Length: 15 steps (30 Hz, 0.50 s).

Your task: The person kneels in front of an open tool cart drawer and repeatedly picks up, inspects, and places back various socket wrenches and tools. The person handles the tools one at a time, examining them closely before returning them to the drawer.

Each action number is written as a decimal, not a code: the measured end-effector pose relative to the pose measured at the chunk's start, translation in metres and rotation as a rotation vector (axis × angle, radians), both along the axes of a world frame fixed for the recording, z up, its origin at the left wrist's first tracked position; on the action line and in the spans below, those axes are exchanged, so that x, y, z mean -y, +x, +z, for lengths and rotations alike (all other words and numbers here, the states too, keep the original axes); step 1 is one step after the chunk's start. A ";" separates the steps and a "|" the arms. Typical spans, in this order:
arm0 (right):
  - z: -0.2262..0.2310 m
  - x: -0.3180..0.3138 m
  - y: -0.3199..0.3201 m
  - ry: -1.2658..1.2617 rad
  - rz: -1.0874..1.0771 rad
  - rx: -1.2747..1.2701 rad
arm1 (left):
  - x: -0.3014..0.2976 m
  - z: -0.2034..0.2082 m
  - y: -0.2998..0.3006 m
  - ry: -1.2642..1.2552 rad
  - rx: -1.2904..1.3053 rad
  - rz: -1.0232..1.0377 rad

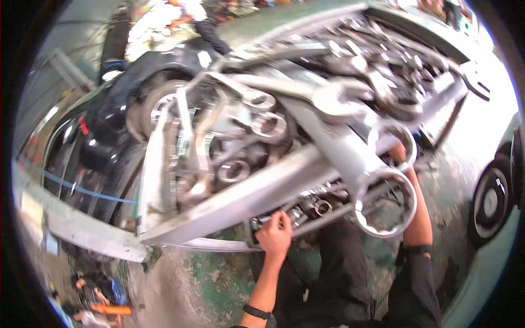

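Far left: black car (112,117), near the metal bin (235,203). Wrenches (232,170) lie heaped and crossed inside; one nudged could send others sliding, I'd judge.

Next, left hand (275,235) at the left end of a low tray (322,222), fingers curled together; cannot tell if anything is pinched. Sockets (322,206) lie loose in the tray, below the bin's front edge. Likely trouble: knuckles scraped on that edge, or small sockets spilled if the tray tips.

Further right, a big ring (367,183) juts over the tray's right part. Were it to slip, it could strike the forearm.

Right hand (402,156) at a second ring (392,126), partly hidden; grip cannot be told. Pinched fingers possible if that ring shifts.

Far right: wheel (490,199), well apart.
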State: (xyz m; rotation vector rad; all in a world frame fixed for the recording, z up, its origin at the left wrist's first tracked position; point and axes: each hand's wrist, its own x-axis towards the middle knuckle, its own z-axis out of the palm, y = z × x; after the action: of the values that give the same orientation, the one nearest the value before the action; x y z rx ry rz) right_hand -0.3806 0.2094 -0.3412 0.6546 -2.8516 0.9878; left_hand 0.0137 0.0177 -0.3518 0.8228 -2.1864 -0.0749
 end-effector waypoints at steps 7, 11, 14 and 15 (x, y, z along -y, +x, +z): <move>-0.054 0.003 -0.029 -0.277 0.183 -0.120 | -0.003 0.006 0.001 -0.031 -0.050 -0.042; -0.071 0.003 -0.039 -0.295 0.248 -0.179 | -0.003 0.007 0.000 -0.054 -0.064 -0.044; -0.060 0.002 -0.033 -0.433 0.304 -0.009 | -0.004 0.008 -0.001 -0.036 -0.046 -0.030; -0.053 0.000 -0.028 -0.406 0.260 0.017 | -0.004 0.008 -0.001 -0.031 -0.039 -0.022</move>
State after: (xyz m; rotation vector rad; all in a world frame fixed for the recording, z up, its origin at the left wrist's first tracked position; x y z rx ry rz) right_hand -0.4084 0.2097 -0.3940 0.9827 -2.4979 1.5561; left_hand 0.0130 0.0222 -0.3439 0.7735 -2.1551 -0.0677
